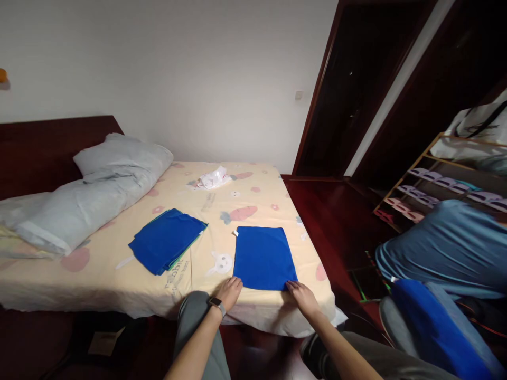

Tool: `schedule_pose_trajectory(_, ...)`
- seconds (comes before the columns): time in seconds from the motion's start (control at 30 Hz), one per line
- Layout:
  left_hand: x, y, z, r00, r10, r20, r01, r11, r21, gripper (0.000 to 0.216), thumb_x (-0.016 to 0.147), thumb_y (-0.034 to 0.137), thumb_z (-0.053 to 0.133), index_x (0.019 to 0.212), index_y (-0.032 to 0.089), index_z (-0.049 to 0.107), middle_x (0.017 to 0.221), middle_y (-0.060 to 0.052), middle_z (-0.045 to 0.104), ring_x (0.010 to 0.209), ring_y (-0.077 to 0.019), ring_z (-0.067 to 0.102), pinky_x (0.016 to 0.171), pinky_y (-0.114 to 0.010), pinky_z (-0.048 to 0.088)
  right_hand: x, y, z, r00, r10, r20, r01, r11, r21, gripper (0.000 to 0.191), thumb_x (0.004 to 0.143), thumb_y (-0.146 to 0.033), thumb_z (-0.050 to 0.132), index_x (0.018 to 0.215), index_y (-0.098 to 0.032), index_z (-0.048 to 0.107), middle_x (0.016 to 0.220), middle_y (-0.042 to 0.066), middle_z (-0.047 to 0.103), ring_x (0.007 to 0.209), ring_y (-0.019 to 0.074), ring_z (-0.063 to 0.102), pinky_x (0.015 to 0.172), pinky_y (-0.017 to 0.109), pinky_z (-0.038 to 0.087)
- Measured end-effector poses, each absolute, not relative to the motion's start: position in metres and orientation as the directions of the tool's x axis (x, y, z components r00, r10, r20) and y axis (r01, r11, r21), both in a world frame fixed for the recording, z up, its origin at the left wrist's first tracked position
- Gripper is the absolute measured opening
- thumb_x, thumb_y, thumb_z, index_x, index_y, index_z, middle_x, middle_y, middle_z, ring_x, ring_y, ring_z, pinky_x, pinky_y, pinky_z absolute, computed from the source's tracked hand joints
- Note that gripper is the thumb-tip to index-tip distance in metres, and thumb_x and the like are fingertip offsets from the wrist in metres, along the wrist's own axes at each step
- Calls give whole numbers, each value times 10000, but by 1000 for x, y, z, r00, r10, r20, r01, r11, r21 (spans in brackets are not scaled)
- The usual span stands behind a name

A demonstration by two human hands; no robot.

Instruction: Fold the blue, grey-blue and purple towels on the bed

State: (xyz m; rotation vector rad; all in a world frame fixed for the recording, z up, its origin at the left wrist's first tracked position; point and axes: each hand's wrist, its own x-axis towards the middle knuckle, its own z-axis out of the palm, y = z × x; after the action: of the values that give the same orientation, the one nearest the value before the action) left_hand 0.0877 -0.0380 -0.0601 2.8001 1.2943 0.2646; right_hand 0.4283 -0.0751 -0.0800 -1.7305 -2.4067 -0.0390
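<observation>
A square blue cloth (264, 257) lies flat near the bed's front edge, with a small white tag at its far left corner. My left hand (229, 293), below a wrist with a watch (217, 304), has its fingers closed on the near left corner. At the near right corner, the fingers of my right hand (303, 296) pinch the edge. To the left lies a stack of blue cloths (168, 240), slightly askew, with green edges showing underneath.
The bed (190, 195) has a patterned cream sheet. A grey quilt (99, 184) is bunched at the left, and a crumpled white plastic bag (215, 178) lies at the back. At right are a slipper rack (425, 150) and another blue cloth (431, 322) over something grey-blue.
</observation>
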Motion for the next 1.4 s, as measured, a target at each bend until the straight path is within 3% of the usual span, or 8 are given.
schedule_pose_trajectory(0.17,77,-52,-57,646,756,110,743,-655,136,326,950,23,439,1142,194,639,1334,-95,612,1305,-227,512,1059,-377,444,437,-85,-62,-341,933,111,917,357,-180,445,824,-60,425,1091,-206,750,1099,81,761,1002,242,699,933,366,532)
schedule_pose_trajectory(0.33,75,-62,-59,618,783,75,751,-615,241,278,932,69,504,1128,208,643,1156,-82,679,1134,-230,617,983,-356,487,436,-99,-64,-304,949,87,903,316,-293,402,860,-86,424,1100,-194,728,1076,100,748,993,242,679,922,350,508)
schedule_pose_trajectory(0.43,74,-63,-55,572,817,79,759,-563,326,334,920,79,508,1185,236,637,1141,-56,688,1096,-213,629,975,-338,491,436,-101,-68,-254,963,90,884,269,-382,390,867,-136,432,1138,-193,706,1117,103,725,1060,250,653,970,370,486)
schedule_pose_trajectory(0.6,74,-57,-52,423,902,86,781,-411,470,283,944,120,476,1090,245,684,1096,-26,724,1036,-175,663,930,-290,509,444,-91,-74,-120,989,86,811,147,-567,359,859,-261,451,1091,-194,716,1153,94,723,1090,234,659,993,349,486)
schedule_pose_trajectory(0.8,78,-42,-66,216,975,47,801,-204,563,223,962,248,519,1100,221,692,1093,-52,750,1035,-192,682,928,-303,503,453,-77,-84,96,995,11,683,-58,-728,517,916,-551,391,959,-166,734,915,101,772,833,246,715,756,323,542)
schedule_pose_trajectory(0.93,78,-36,-76,97,995,20,813,-91,575,249,977,344,507,1076,206,689,989,-57,761,937,-195,703,825,-285,507,455,-73,-87,162,987,-19,634,-119,-764,545,896,-624,390,847,-188,714,832,82,764,779,250,707,698,320,525)
schedule_pose_trajectory(1.07,81,-33,-79,35,999,16,811,-38,585,278,1000,385,464,1049,223,684,939,-36,762,874,-183,713,736,-259,497,457,-69,-88,182,983,-8,620,-121,-775,524,891,-605,370,936,-210,712,971,77,774,908,264,712,801,344,531)
schedule_pose_trajectory(1.4,88,-42,-76,24,995,92,834,-71,548,172,960,323,570,1056,230,678,980,-47,753,977,-215,703,859,-315,472,453,-69,-93,212,977,-30,702,-173,-691,476,883,-563,390,960,-219,710,987,109,776,952,295,722,846,368,517)
